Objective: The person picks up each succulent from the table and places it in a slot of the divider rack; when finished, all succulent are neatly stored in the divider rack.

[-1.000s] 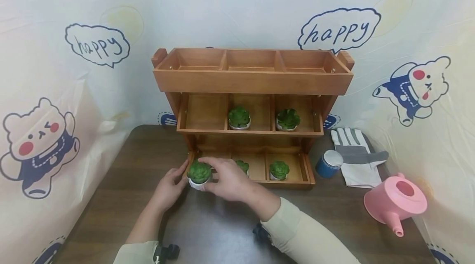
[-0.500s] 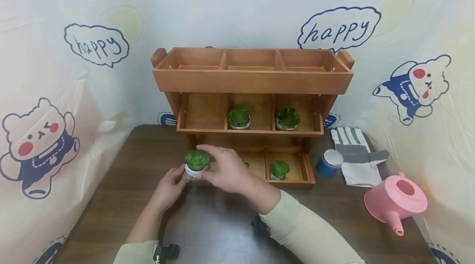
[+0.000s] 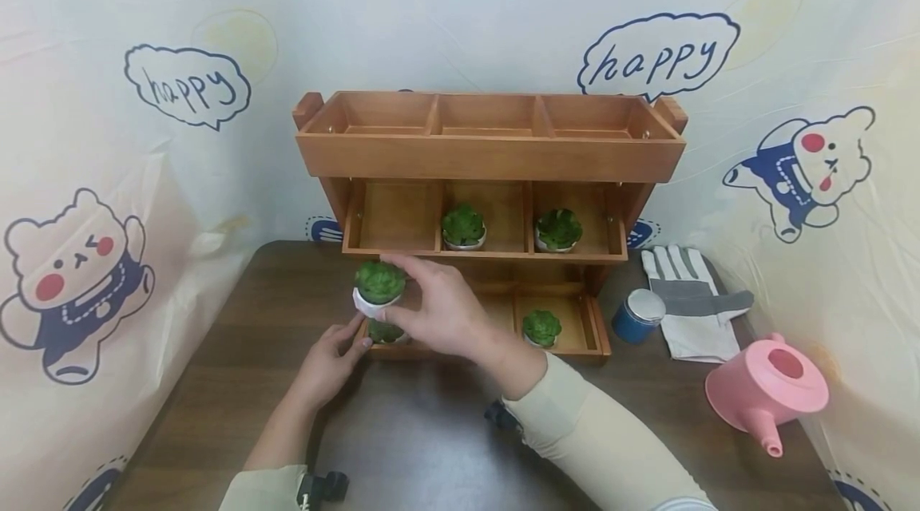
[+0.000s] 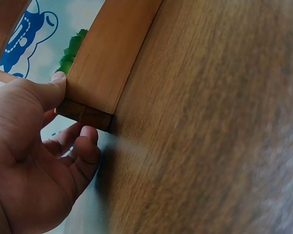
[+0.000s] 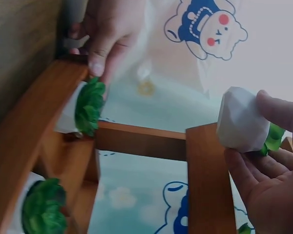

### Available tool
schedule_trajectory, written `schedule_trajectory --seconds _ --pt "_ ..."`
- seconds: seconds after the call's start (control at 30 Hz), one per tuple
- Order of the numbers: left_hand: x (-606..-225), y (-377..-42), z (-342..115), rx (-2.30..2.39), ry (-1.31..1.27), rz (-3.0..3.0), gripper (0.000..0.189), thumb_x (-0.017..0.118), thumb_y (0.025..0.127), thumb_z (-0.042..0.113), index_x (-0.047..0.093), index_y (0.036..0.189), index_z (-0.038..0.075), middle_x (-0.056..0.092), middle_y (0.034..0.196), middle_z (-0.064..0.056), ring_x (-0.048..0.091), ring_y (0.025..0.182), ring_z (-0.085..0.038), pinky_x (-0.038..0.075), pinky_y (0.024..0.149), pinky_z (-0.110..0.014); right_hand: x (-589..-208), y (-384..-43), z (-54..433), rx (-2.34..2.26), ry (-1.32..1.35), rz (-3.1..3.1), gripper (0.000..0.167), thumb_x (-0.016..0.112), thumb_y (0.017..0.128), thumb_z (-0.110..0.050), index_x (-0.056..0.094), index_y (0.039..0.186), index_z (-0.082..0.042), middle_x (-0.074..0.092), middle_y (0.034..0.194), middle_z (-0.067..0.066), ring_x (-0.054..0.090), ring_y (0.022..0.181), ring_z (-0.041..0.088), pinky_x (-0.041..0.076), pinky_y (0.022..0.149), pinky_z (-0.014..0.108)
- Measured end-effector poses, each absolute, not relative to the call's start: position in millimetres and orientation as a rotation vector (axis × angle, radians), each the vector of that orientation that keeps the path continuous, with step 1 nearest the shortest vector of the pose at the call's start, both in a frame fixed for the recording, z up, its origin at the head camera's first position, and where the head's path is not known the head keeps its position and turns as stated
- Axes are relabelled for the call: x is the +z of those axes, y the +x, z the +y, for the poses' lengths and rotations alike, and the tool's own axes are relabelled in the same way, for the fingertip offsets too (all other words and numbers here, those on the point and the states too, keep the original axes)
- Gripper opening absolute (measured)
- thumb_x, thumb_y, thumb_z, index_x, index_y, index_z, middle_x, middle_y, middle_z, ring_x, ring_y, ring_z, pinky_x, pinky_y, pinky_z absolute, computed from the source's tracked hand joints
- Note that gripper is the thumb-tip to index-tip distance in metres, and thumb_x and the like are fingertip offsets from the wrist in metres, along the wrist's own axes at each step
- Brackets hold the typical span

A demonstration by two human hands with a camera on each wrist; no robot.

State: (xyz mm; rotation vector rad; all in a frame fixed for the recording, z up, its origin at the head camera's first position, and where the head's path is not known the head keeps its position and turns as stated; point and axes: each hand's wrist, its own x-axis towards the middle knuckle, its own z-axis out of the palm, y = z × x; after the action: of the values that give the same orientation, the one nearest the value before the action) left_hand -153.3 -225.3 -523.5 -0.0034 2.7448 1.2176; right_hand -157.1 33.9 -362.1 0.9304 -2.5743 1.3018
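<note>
My right hand [image 3: 442, 307] holds a small potted succulent [image 3: 379, 283] by its white faceted pot [image 5: 241, 119], in front of the three-tier wooden plant stand [image 3: 489, 158]. The pot is raised just under the middle tier's front board at the left, slightly tilted in the head view. My left hand [image 3: 332, 363] grips the left end of the bottom tier. In the left wrist view its thumb lies against the front board [image 4: 107, 58] and its fingers curl at the end. Right by that thumb, another succulent [image 3: 384, 331] sits in the bottom left compartment.
Two succulents stand in the middle tier, one central [image 3: 462, 226], one right [image 3: 558, 230]. Another succulent [image 3: 541, 327] sits at the bottom right. On the table's right are a blue jar [image 3: 638, 317], a grey-white glove [image 3: 693, 299] and a pink watering can [image 3: 765, 387].
My right hand has lifted the potted succulent from low before the bottom tier, uncovering the succulent behind it. The bottom middle succulent is now hidden behind this hand. My left hand stays put.
</note>
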Motion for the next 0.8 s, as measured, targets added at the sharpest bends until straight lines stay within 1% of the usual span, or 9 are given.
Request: schedule_trajectory --seconds 0.13,0.23,0.4,0.53,0.7,0.8 --pt "-524 -154 -226 1.21 -0.013 2.732 0.069 0.056 0.102 0.059 0.037 0.162 0.031 0.055 0.141 -0.013 0.05 0.135 -0.043 0.036 0.108 -0.072 -352 -159 33 1.31 0.948 -2.536 0.07 0.086 0.088 -0.026 0.054 0.149 -0.014 0.066 0.138 0.0 0.064 0.12 0.009 0.051 0.101 0.026" --pt "-523 -155 -226 1.215 -0.014 2.719 0.069 0.056 0.101 0.061 0.036 0.162 0.035 0.054 0.141 -0.013 0.051 0.133 -0.042 0.037 0.107 -0.072 -346 -161 34 1.303 0.951 -2.527 0.071 0.086 0.088 -0.026 0.053 0.15 -0.013 0.065 0.139 -0.001 0.063 0.123 0.009 0.05 0.104 0.029" --pt "-523 -154 -226 1.223 -0.011 2.728 0.068 0.058 0.103 0.056 0.036 0.162 0.031 0.055 0.138 -0.015 0.053 0.13 -0.041 0.039 0.106 -0.07 -339 -162 34 1.299 0.916 -2.552 0.072 0.086 0.088 -0.029 0.053 0.151 -0.018 0.064 0.141 -0.002 0.061 0.126 0.01 0.049 0.106 0.033" --pt "-523 -154 -225 1.221 -0.021 2.737 0.066 0.058 0.103 0.053 0.037 0.162 0.03 0.056 0.137 -0.015 0.054 0.128 -0.041 0.04 0.106 -0.069 -334 -165 33 1.278 0.9 -2.549 0.073 0.087 0.087 -0.03 0.054 0.15 -0.018 0.064 0.141 -0.001 0.062 0.125 0.013 0.051 0.105 0.035" --pt "-523 -154 -225 1.223 -0.022 2.735 0.066 0.058 0.103 0.052 0.037 0.162 0.03 0.055 0.14 -0.016 0.052 0.132 -0.042 0.037 0.108 -0.07 -329 -170 31 1.259 0.889 -2.547 0.073 0.087 0.087 -0.031 0.054 0.15 -0.017 0.063 0.143 0.001 0.063 0.125 0.014 0.053 0.103 0.036" --pt "-523 -154 -224 1.227 -0.022 2.735 0.066 0.058 0.103 0.053 0.037 0.162 0.03 0.053 0.144 -0.016 0.049 0.136 -0.043 0.034 0.11 -0.071 -327 -175 29 1.25 0.887 -2.532 0.073 0.087 0.087 -0.031 0.054 0.15 -0.016 0.064 0.142 0.002 0.064 0.122 0.014 0.054 0.101 0.034"
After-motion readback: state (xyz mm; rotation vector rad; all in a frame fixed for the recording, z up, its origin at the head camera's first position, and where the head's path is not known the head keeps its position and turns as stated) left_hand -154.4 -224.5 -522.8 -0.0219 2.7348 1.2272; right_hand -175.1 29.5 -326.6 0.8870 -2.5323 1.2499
